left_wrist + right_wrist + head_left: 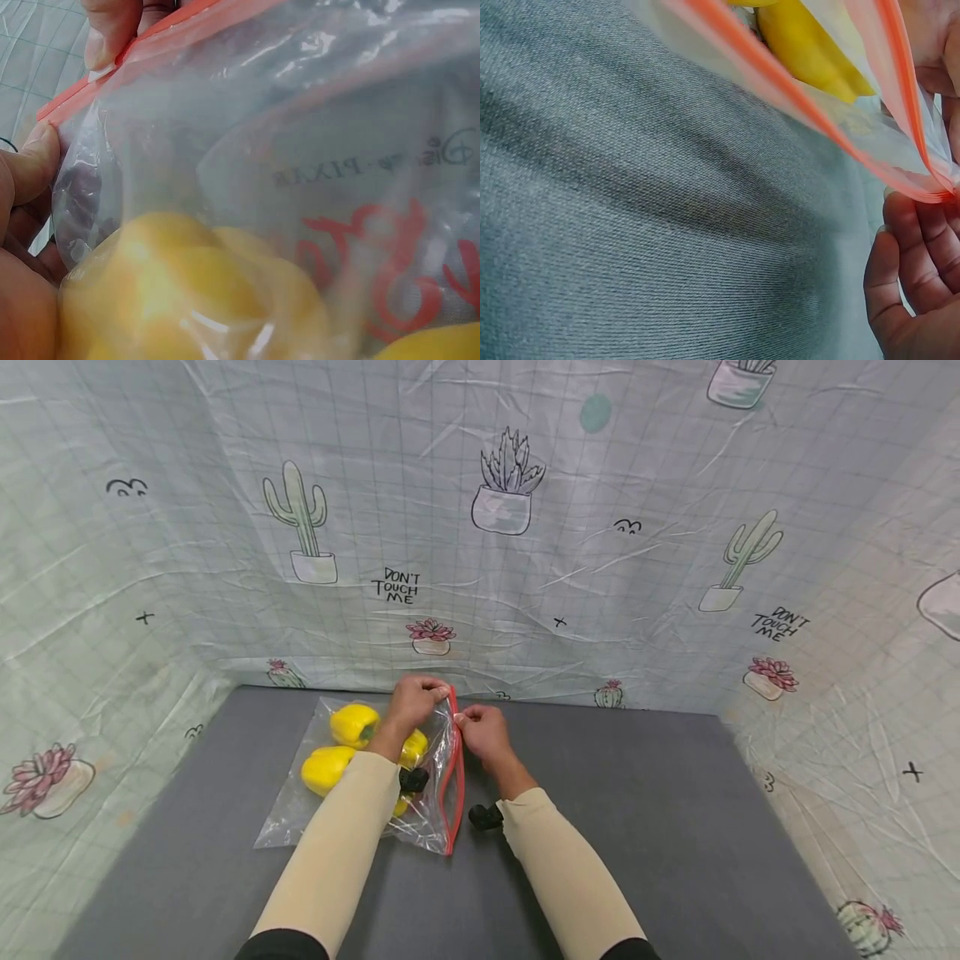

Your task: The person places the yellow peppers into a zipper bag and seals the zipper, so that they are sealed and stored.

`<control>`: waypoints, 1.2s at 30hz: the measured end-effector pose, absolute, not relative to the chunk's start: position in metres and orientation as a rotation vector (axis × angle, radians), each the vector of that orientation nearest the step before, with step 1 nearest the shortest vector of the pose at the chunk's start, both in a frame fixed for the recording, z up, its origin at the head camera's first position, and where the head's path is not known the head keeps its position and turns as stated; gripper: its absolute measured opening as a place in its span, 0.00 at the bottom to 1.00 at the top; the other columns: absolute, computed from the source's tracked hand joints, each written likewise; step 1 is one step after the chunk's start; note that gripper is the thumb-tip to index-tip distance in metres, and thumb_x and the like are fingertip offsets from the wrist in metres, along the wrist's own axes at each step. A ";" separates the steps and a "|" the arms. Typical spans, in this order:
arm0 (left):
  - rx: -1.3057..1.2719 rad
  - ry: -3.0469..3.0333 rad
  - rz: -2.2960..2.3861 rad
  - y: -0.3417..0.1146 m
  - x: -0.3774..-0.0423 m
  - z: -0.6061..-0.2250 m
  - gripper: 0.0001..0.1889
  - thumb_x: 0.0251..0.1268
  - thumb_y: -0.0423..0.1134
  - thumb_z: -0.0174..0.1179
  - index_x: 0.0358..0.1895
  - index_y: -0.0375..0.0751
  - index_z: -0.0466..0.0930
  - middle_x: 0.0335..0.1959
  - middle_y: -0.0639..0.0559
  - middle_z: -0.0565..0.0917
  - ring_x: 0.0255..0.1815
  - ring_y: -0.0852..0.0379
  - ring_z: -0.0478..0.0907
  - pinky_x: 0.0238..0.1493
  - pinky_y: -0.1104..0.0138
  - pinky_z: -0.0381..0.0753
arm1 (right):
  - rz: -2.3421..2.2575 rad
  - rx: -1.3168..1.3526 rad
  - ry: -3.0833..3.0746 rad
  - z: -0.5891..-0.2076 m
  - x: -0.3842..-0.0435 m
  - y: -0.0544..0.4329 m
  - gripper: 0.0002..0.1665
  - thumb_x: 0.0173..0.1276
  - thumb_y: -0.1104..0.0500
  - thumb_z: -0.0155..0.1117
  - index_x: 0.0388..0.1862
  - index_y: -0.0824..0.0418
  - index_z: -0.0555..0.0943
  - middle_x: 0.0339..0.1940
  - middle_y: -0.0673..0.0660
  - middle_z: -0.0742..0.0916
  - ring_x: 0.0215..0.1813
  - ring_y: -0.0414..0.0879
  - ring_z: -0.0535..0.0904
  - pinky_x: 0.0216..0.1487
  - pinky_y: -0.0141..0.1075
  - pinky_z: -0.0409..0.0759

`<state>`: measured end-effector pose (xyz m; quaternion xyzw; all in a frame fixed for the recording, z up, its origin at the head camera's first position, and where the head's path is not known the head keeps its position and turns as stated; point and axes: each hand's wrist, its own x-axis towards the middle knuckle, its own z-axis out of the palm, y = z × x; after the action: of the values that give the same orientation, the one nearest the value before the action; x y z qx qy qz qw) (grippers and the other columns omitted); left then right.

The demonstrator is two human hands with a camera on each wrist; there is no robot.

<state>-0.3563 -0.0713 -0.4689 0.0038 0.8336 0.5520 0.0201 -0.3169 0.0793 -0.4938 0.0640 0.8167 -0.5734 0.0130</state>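
Observation:
A clear zip bag [288, 827] with a red zip edge lies on the grey table, holding several yellow bell peppers [354, 724]. My left hand [415, 702] pinches the far corner of the bag, at the end of the red edge. Just nearer along that edge, my right hand [486, 735] pinches the zip, and a small white slider [102, 73] shows under its fingertip in the left wrist view. Toward me the two red strips [802, 101] stand apart, so the bag's mouth gapes there. In the left wrist view, peppers [187, 277] press against the plastic.
The grey table [637, 827] reaches to a fabric backdrop [600, 568] printed with cacti, which rises at the back and both sides. Black camera mounts [486, 816] sit at both wrists, the left one over the bag.

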 end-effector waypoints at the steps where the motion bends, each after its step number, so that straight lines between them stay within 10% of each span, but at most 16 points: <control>1: 0.015 2.592 1.709 -0.071 -0.357 -0.469 0.13 0.77 0.39 0.60 0.52 0.33 0.89 0.53 0.38 0.88 0.51 0.48 0.79 0.54 0.61 0.77 | -1.786 0.201 2.541 -0.494 -0.317 0.080 0.11 0.74 0.59 0.65 0.38 0.67 0.88 0.25 0.50 0.84 0.28 0.41 0.75 0.30 0.30 0.73; 36: -0.013 2.598 1.712 -0.072 -0.354 -0.468 0.14 0.78 0.41 0.60 0.53 0.35 0.89 0.50 0.39 0.88 0.46 0.49 0.79 0.50 0.61 0.77 | -1.709 0.032 2.507 -0.504 -0.294 0.092 0.13 0.77 0.60 0.62 0.40 0.70 0.87 0.24 0.48 0.81 0.27 0.41 0.73 0.30 0.31 0.71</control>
<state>-0.3536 -0.0718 -0.4683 -0.0041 0.8350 0.5501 0.0150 -0.2942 0.0923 -0.5036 0.0106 0.8251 -0.5624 0.0534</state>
